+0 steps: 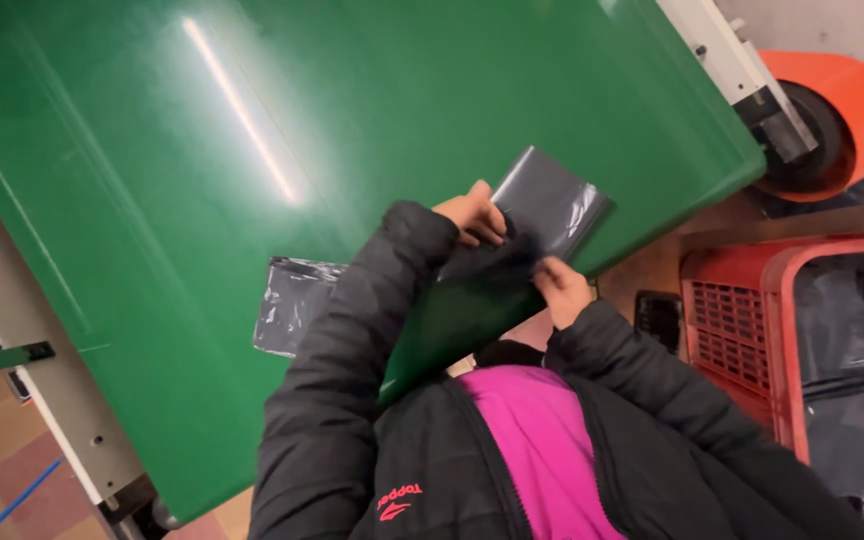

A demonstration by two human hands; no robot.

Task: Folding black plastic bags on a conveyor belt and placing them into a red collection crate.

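Head view looks down on a person in a black jacket over a pink top, both hands at the near edge of a green desk (202, 200). Left hand (470, 214) and right hand (562, 288) each grip a dark grey plastic bag (550, 205); the fingers of both are closed tight on its lower, crumpled end. That bag lies partly on the desk, its flat upper end pointing toward the far right corner, tilted. A second grey bag (290, 303) lies flat on the desk just left of the left sleeve, partly hidden by it and touched by neither hand. To the right, below the desk edge, stands a red crate (742, 330) with slotted walls, holding more grey bags (852, 360). Beyond the desk's far corner sits an orange roller (837, 105) on a white bracket. A grey frame rail (42, 400) runs along the desk's left side above a tiled floor.
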